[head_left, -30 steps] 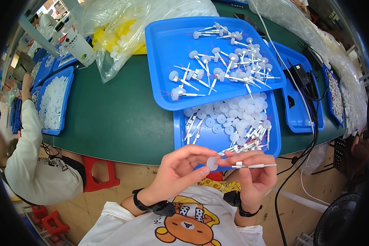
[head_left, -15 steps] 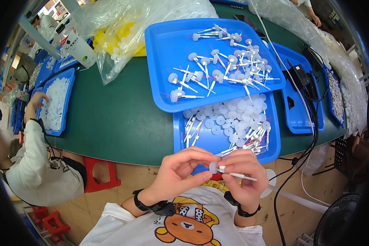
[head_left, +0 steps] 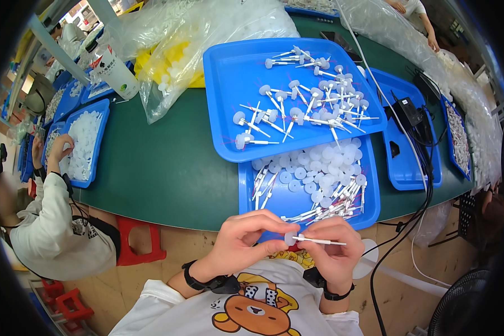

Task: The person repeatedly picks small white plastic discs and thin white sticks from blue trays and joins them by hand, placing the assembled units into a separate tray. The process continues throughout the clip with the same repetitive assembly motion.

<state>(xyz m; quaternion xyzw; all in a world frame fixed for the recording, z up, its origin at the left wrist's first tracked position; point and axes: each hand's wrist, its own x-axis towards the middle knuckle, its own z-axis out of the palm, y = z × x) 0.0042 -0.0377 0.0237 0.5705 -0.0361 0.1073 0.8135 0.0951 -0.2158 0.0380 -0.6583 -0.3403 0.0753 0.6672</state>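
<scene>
White disc (head_left: 289, 239) and thin white stick (head_left: 321, 241) met between the two hands, just off the near edge of the bench (head_left: 162, 168) and above the person's shirt. The left hand (head_left: 246, 241) pinched the disc with its fingertips closed on it. The right hand (head_left: 333, 252) gripped the stick, which lay nearly level with one end at the disc. The two hands sat close together, fingertips almost touching.

Just beyond them a blue tray (head_left: 246, 196) held loose white discs and sticks. A second, larger blue tray (head_left: 229, 84) overlapped its far edge and carried sticks with discs on their ends. Clear plastic bags (head_left: 207, 39) lay farther back. To the right, a black cable (head_left: 425, 168) crossed another blue tray (head_left: 409, 168). At the left, another person's hand (head_left: 61, 148) reached into a tray of white parts (head_left: 84, 140).
</scene>
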